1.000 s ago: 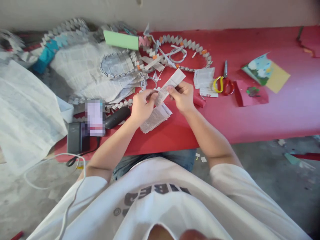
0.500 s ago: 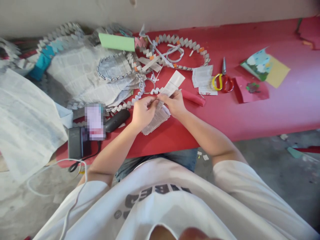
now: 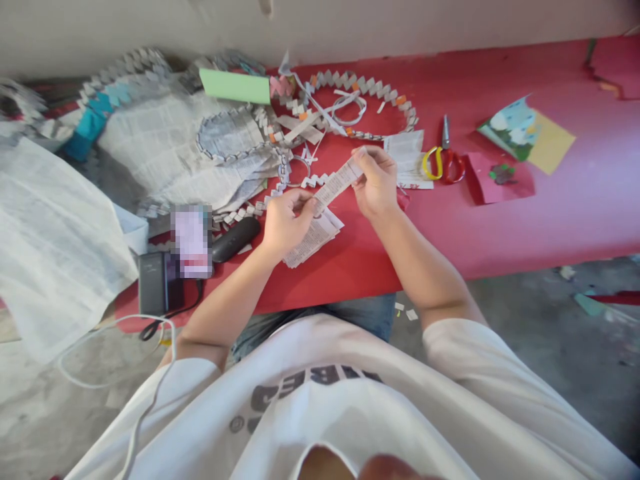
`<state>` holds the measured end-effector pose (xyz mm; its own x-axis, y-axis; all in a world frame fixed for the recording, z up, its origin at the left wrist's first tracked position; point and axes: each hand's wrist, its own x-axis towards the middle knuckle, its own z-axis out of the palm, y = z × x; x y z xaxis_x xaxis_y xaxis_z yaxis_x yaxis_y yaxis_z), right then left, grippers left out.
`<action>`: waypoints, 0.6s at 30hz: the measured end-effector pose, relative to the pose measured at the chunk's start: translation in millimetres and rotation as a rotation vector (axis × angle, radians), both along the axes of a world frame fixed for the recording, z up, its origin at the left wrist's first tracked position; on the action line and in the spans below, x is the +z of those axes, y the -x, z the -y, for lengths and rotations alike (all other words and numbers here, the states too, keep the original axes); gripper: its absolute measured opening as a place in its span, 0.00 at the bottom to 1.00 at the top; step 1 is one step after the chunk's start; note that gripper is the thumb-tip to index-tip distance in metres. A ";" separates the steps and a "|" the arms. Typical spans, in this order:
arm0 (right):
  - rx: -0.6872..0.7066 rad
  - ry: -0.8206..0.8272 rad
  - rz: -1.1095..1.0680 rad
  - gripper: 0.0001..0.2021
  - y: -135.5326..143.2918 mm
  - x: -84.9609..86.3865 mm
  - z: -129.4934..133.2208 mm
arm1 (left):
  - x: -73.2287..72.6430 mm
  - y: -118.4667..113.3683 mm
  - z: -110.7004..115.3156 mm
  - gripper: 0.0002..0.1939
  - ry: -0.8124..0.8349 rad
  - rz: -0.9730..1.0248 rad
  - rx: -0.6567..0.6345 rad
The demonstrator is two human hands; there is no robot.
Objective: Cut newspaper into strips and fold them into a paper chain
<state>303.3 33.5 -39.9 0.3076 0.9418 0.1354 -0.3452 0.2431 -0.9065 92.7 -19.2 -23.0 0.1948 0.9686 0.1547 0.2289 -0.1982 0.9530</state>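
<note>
A narrow strip of printed paper (image 3: 339,184) runs slantwise between my two hands. My left hand (image 3: 287,218) pinches its lower left end between thumb and fingers. At the upper right end, my right hand (image 3: 376,181) grips it the same way. Below the strip, a small stack of printed paper pieces (image 3: 314,240) lies on the red table, partly covered by my left hand. Behind the strip a folded-paper zigzag chain (image 3: 275,193) rests on the table. A red object (image 3: 403,199) shows only in part beside my right wrist.
Scissors (image 3: 444,160) and paper pieces (image 3: 404,152) lie to the right, with a red card (image 3: 500,179) and a painted card (image 3: 515,130) beyond. On the left are a phone (image 3: 193,241), a black case (image 3: 236,240), a power bank (image 3: 157,283) with cables, and large newspaper sheets (image 3: 150,133).
My right hand has moved up and to the right along the strip, away from my left hand. The strip now looks narrower and is stretched between them. My left hand stays nearly in place.
</note>
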 end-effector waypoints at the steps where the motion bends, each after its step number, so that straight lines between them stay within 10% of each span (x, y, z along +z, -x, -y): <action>1: 0.005 0.000 0.031 0.18 -2.7 1.1 -0.1 | -1.3 2.0 -3.1 0.05 -0.015 0.043 0.036; 18: 0.451 0.063 0.325 0.14 -7.8 19.1 22.3 | 1.2 21.2 -31.0 0.16 0.055 0.226 0.135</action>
<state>311.1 11.2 -20.8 -0.1754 0.9799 0.0951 -0.1031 0.0778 -0.9916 71.5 11.8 -21.9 0.0298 0.9916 0.1261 0.0302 -0.1270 0.9914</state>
